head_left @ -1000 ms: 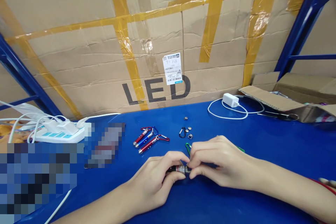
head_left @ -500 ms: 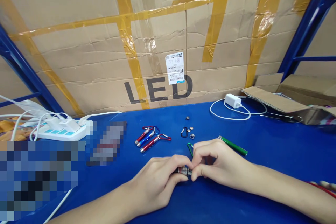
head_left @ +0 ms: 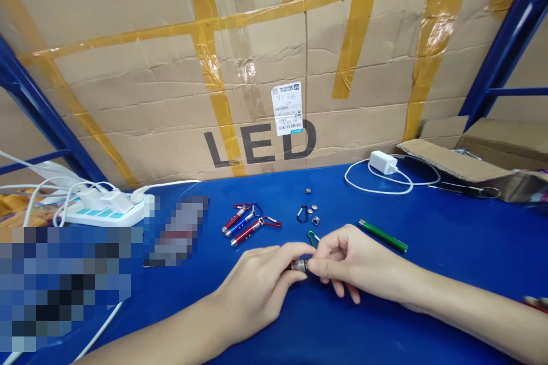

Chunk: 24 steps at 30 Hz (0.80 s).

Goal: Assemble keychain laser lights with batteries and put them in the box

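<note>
My left hand (head_left: 261,279) grips a small black keychain flashlight (head_left: 298,265), its printed label partly showing between thumb and forefinger. At the flashlight's right end, my right hand (head_left: 355,256) pinches thumb and forefinger together, hiding that end; its other fingers hang loosely below. Just behind the fingers lies a green carabiner clip (head_left: 313,238), partly covered. A green metal tube (head_left: 382,235) rests beyond my right hand. Farther back are a black carabiner clip (head_left: 302,214), coin-shaped button cells (head_left: 313,209) and a small silver cap (head_left: 315,220).
Two red keychain flashlights (head_left: 247,234) and a blue one (head_left: 240,224) lie left of centre. A white charger (head_left: 383,162) with cable, scissors (head_left: 466,189) and an open carton (head_left: 505,148) sit at right. On the left is a power strip (head_left: 107,214). A large LED carton (head_left: 171,97) stands behind.
My right hand has turned, its thumb now lying across the flashlight's end and its lower fingers dropping into view. The metal bit between my hands is now covered. The view shifts slightly.
</note>
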Tool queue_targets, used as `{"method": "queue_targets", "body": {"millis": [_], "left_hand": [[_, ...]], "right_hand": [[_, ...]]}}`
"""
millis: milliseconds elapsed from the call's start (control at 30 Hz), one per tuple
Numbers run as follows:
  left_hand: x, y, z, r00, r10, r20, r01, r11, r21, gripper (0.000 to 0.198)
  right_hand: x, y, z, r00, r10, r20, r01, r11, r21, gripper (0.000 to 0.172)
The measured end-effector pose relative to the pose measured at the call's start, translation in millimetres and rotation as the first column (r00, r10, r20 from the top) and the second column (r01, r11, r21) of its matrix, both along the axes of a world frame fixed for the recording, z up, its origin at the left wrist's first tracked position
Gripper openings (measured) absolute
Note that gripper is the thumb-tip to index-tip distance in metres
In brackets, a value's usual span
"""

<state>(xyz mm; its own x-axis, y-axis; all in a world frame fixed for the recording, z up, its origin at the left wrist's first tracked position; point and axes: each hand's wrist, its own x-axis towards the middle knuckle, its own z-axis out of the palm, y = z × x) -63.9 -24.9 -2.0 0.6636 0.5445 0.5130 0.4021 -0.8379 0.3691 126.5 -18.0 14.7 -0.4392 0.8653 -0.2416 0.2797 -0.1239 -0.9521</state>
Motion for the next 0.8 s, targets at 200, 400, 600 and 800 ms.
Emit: {"method": "queue_targets", "body": {"millis": [200,400,600,800], "left_hand": [[1,3,-0.8,0.995,0.053,0.087,-0.048,0.998,-0.05,0.017],[3,2,2.1,0.976,0.156,0.149,-0.141,0.984,-0.107,0.018],[3,2,0.8,0.979,0.15,0.135,-0.125,0.977,-0.174,0.018],[2,0,3.7,0.997,0.048,0.053,-0.033,0.966,-0.256,0.02]], "right_hand": [[1,4,-0.2,1.0,0.01,0.001,-0.01,0.997,0.077,0.036],[11,10,-5.9,0.991,-0.065,0.114,-0.02,0.781,0.624,0.029],[23,11,-5.5,0.961,-0.114,0.251,-0.238,0.116,0.964,0.013],[22,6,-4.1,0.966,-0.074,0.249,-0.248,0.024,0.969,0.017]]}}
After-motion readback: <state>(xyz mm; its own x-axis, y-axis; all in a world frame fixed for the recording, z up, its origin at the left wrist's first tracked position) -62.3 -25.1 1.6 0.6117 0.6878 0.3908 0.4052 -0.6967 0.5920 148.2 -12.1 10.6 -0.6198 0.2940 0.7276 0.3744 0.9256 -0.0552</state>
